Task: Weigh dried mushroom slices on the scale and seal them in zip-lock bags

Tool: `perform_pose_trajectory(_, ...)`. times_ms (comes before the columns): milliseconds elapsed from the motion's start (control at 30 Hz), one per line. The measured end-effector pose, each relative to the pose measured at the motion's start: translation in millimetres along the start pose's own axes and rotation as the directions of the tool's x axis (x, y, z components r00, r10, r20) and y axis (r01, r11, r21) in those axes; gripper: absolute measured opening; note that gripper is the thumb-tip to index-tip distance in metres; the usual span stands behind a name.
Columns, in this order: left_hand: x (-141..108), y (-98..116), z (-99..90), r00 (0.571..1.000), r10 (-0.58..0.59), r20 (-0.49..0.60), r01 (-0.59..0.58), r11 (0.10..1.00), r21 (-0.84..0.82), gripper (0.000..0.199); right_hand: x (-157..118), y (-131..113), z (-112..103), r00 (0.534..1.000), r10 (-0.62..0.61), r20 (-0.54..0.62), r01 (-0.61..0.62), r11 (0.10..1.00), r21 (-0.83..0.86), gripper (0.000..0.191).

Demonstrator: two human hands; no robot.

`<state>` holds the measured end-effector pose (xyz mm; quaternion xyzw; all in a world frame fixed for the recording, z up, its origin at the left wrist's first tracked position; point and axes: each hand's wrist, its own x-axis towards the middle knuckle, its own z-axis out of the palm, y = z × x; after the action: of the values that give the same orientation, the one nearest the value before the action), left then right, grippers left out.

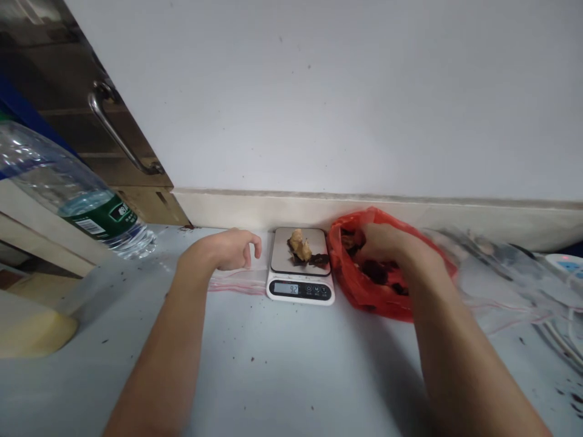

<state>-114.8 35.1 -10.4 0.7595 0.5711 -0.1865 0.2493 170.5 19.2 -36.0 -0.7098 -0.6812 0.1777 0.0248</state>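
Note:
A white kitchen scale (299, 289) stands on the table near the wall, its display lit and seeming to read 9.2. On its plate lie a tan dried piece (300, 246) and some dark flakes (319, 261). Left of the scale, my left hand (233, 249) hovers over clear zip bags (239, 280), fingers bent and apart, holding nothing. My right hand (382, 244) reaches into an open red plastic bag (396, 306) that contains dark and brown dried pieces (376, 271). The fingertips of that hand are hidden among the pieces.
A large clear water bottle (100, 212) with a green label is at the left, by a metal handle (118, 136). A pale yellow-white object (36, 331) sits at the left edge. More clear bags (496, 285), cables (558, 340) and a white device (565, 264) lie at right.

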Motion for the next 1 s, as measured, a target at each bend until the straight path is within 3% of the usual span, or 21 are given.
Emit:
perform_pose_trajectory(100, 0, 2, 1.0, 1.000, 0.011, -0.001, -0.011, 1.000, -0.008, 0.059, -2, -10, -1, 0.990, 0.138, 0.032, -0.135, 0.988, -0.079, 0.016)
perform_pose_trajectory(267, -1, 5, 0.2, 1.000, 0.012, -0.012, -0.012, 1.000, -0.004, 0.056, -10, -13, -14, 0.978, 0.196, 0.067, -0.188, 0.976, -0.112, 0.009)
perform_pose_trajectory(467, -2, 7, -1.1, 1.000, -0.017, -0.006, 0.017, 1.000, 0.008, 0.056, -24, -33, -29, 0.999, 0.001, -0.040, 0.005, 0.989, 0.146, 0.007)
perform_pose_trajectory(633, -2, 7, 1.0, 1.000, -0.024, -0.010, 0.024, 1.000, 0.002, 0.053, -21, -57, -12, 0.995, -0.072, -0.064, 0.088, 0.953, 0.289, 0.011)
perform_pose_trajectory(800, -1, 3, 0.2, 0.999, -0.017, -0.028, 0.016, 1.000, -0.026, 0.051, -14, -55, -4, 0.990, -0.094, -0.109, 0.126, 0.928, 0.350, 0.005)
perform_pose_trajectory(1000, -11, -3, -8.2, 0.984, -0.014, -0.177, -0.003, 0.995, -0.096, 0.065, -22, -61, -13, 0.926, -0.179, -0.334, 0.318, 0.844, 0.432, 0.014)
